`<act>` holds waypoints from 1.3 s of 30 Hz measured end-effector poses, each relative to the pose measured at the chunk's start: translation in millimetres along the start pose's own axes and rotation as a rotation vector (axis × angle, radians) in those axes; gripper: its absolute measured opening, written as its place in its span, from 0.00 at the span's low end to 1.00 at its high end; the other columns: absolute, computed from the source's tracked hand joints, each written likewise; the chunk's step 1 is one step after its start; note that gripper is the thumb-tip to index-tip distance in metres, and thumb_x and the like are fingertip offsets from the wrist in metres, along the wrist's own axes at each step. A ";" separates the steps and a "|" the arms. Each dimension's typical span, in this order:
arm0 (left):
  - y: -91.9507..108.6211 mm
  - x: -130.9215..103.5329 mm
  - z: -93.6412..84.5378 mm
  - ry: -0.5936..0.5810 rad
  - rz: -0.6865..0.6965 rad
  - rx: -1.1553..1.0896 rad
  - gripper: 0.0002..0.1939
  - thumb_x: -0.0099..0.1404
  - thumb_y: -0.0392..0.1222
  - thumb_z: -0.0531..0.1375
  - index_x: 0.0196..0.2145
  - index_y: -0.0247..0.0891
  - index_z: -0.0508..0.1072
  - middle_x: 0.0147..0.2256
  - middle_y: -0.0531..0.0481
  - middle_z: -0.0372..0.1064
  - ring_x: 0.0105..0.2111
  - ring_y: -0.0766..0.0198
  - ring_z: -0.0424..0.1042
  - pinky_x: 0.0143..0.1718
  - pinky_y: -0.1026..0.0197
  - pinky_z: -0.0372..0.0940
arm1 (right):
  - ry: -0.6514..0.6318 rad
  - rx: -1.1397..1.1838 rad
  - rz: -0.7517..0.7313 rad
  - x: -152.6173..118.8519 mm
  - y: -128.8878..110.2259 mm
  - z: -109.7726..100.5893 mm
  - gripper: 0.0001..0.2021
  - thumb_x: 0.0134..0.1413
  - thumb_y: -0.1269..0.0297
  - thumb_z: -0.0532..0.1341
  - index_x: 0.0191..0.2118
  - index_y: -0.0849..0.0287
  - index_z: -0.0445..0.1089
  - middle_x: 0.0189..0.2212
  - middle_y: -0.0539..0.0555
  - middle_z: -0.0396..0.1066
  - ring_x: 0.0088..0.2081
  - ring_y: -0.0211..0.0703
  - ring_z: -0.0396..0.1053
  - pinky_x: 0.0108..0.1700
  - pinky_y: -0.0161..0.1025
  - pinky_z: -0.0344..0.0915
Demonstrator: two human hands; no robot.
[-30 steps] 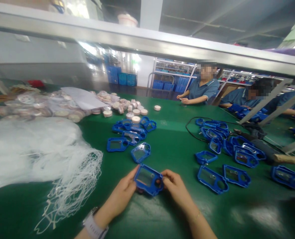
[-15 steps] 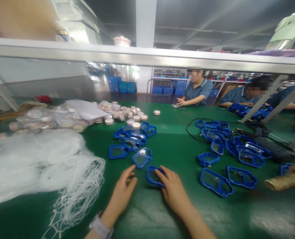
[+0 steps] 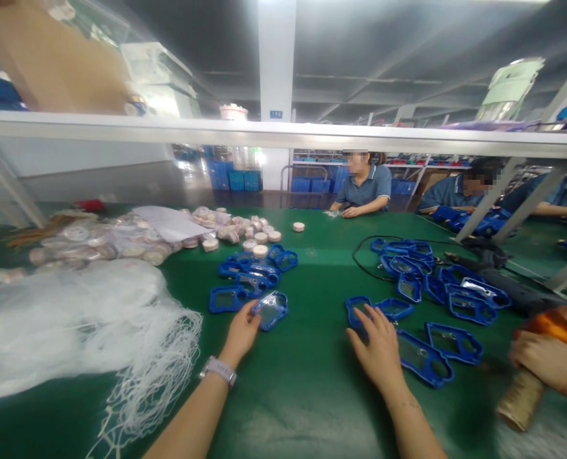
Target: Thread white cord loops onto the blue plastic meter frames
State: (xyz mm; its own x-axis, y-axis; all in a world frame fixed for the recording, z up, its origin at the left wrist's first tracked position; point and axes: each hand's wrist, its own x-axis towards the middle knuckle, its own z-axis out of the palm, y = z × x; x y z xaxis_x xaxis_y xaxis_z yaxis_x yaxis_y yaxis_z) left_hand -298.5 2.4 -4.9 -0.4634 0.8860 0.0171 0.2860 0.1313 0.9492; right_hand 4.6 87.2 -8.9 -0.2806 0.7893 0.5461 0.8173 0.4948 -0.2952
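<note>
My left hand (image 3: 243, 328), with a watch at the wrist, has its fingers closed on the near-left edge of a blue frame with a clear window (image 3: 270, 310). Behind it lies a cluster of blue frames (image 3: 226, 298). My right hand (image 3: 376, 341) is spread over the near edge of another blue frame (image 3: 358, 306), at the left side of the right-hand group. Its fingers are apart and touch or hover over that frame; contact is unclear. A larger blue frame (image 3: 424, 360) lies just right of this hand.
White netting bags (image 3: 73, 319) cover the left of the green table (image 3: 283, 408). Wrapped round pieces (image 3: 139, 239) lie behind them. At right, another person's hand (image 3: 546, 360) holds a tool's tan handle. A black cable (image 3: 354, 255) curves beside the frames. A shelf beam (image 3: 283, 135) crosses above.
My right hand has moved right, and the frame under it now lies by the right group. My left hand has moved forward onto a frame. The other person's hand has come further into view.
</note>
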 end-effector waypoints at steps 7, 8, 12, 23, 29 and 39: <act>5.2 -34.6 -7.8 -0.224 0.074 0.064 0.21 0.59 0.33 0.51 0.51 0.34 0.68 0.43 0.43 0.72 0.38 0.58 0.72 0.39 0.58 0.66 | -0.258 0.360 -0.173 -10.9 -58.0 7.7 0.22 0.56 0.59 0.56 0.56 0.56 0.60 0.57 0.59 0.59 0.58 0.51 0.55 0.58 0.53 0.55; 7.8 -43.0 -9.3 -0.253 0.085 0.074 0.21 0.59 0.33 0.52 0.50 0.35 0.69 0.44 0.43 0.72 0.40 0.58 0.72 0.41 0.58 0.65 | -0.325 0.397 -0.205 -12.8 -64.2 7.5 0.22 0.55 0.59 0.57 0.56 0.54 0.61 0.57 0.58 0.60 0.58 0.50 0.55 0.58 0.52 0.55; 25.0 -71.9 -25.5 -0.265 0.135 0.129 0.22 0.59 0.36 0.56 0.52 0.41 0.68 0.51 0.46 0.66 0.49 0.58 0.66 0.51 0.56 0.59 | -0.487 0.496 -0.267 -17.2 -79.2 6.2 0.21 0.55 0.59 0.58 0.55 0.51 0.63 0.53 0.56 0.65 0.56 0.50 0.59 0.58 0.52 0.56; -7.2 -133.5 -216.3 0.569 -0.134 0.562 0.21 0.58 0.56 0.55 0.43 0.40 0.71 0.42 0.46 0.73 0.40 0.52 0.71 0.40 0.56 0.65 | -0.438 0.511 -0.216 -17.6 -76.0 6.4 0.17 0.56 0.58 0.55 0.50 0.54 0.68 0.49 0.58 0.69 0.53 0.53 0.63 0.55 0.54 0.60; -25.8 -175.9 -235.0 0.276 -0.281 0.692 0.20 0.56 0.58 0.56 0.35 0.41 0.74 0.32 0.50 0.75 0.33 0.54 0.73 0.34 0.60 0.64 | -0.366 0.528 -0.218 -17.5 -78.7 8.0 0.16 0.55 0.57 0.55 0.47 0.54 0.70 0.47 0.58 0.71 0.51 0.54 0.65 0.53 0.55 0.62; 30.4 -160.6 -179.2 0.013 -0.113 0.403 0.15 0.62 0.53 0.53 0.29 0.39 0.70 0.28 0.52 0.69 0.30 0.60 0.67 0.32 0.63 0.60 | -0.287 0.611 -0.197 -21.5 -89.6 2.2 0.14 0.55 0.57 0.55 0.44 0.55 0.71 0.44 0.59 0.72 0.48 0.52 0.67 0.51 0.53 0.65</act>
State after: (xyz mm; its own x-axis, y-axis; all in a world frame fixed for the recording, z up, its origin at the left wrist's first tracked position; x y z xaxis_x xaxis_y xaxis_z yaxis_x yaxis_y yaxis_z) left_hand -365.7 -215.5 77.6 -0.5205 0.8507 -0.0735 0.5367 0.3929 0.7467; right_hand -63.7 26.7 4.1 -0.5847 0.6874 0.4309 0.3321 0.6873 -0.6459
